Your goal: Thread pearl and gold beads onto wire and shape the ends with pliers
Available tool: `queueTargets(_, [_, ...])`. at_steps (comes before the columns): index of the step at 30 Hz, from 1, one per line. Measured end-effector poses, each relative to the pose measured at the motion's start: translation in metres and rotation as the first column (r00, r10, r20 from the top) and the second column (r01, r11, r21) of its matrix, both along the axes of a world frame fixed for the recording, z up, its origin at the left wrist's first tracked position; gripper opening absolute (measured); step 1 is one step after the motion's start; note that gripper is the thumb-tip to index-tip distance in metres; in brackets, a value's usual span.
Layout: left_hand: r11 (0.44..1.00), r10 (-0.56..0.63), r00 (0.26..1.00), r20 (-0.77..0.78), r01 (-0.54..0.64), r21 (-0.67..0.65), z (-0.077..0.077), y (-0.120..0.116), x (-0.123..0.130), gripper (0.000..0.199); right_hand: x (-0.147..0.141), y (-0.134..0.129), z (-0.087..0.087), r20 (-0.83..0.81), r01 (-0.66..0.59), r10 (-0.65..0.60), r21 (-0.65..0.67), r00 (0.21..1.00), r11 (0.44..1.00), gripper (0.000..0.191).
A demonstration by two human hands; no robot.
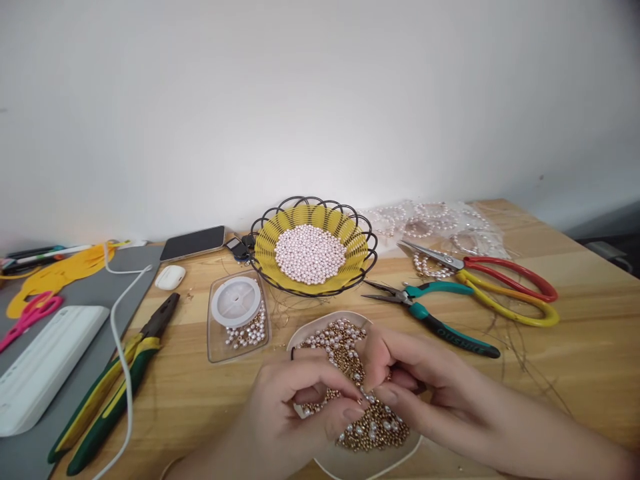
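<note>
My left hand (310,397) is closed in a pinch over a white dish (327,323), with tiny beads showing at its thumb and fingertip. Close against it, my right hand (425,380) pinches too; what lies between its fingertips is too small to make out. Beneath both hands, the dish holds a mix of small gold beads (375,433) and white pearl beads (340,331). A yellow basket (265,250) with a black looped rim stands behind the dish, full of pearl beads (310,255).
Left of the dish, a clear box (213,333) carries a white spool (236,301) and beads. Green-yellow pliers (120,380), an earbud case (171,277) and a phone (194,243) lie farther left. Teal pliers (425,310), scissors (480,273) and bagged pearl strands (440,220) lie right.
</note>
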State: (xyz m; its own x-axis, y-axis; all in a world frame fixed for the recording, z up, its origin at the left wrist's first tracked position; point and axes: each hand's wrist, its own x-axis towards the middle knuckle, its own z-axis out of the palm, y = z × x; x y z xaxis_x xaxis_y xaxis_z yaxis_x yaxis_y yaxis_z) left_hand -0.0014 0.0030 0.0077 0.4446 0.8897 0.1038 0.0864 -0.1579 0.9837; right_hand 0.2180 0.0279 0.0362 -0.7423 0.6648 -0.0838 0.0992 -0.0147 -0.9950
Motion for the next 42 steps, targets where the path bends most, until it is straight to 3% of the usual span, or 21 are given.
queueTargets(5, [1.000,-0.008,1.000,0.027,0.009,-0.021,0.0005,-0.0008,-0.0003,0.035,-0.0027,-0.0004,0.0018,-0.015,0.001,-0.001,-0.032,1.000,0.999,0.018])
queueTargets(14, [0.998,0.005,1.000,0.024,-0.007,0.069,-0.0017,-0.0004,-0.0007,0.028,-0.0016,0.0009,0.0024,-0.002,0.032,-0.032,-0.018,0.999,0.999,0.016])
queueTargets(24, [0.988,0.041,0.999,0.010,-0.042,0.149,-0.0006,0.0007,0.0005,0.008,-0.0003,-0.0019,0.0005,-0.038,0.033,-0.036,-0.073,0.999,0.997,0.019])
queueTargets(32, [0.974,0.067,0.998,-0.020,-0.061,0.219,0.0012,0.0006,0.0005,0.009,0.0001,-0.0017,0.0009,-0.050,0.040,-0.041,-0.027,0.998,0.999,0.015])
queueTargets(42, [0.984,0.033,0.999,0.017,-0.036,0.173,0.0023,0.0035,0.0016,0.011,-0.0013,-0.0020,-0.0043,-0.067,0.020,-0.019,0.017,0.998,1.000,0.014])
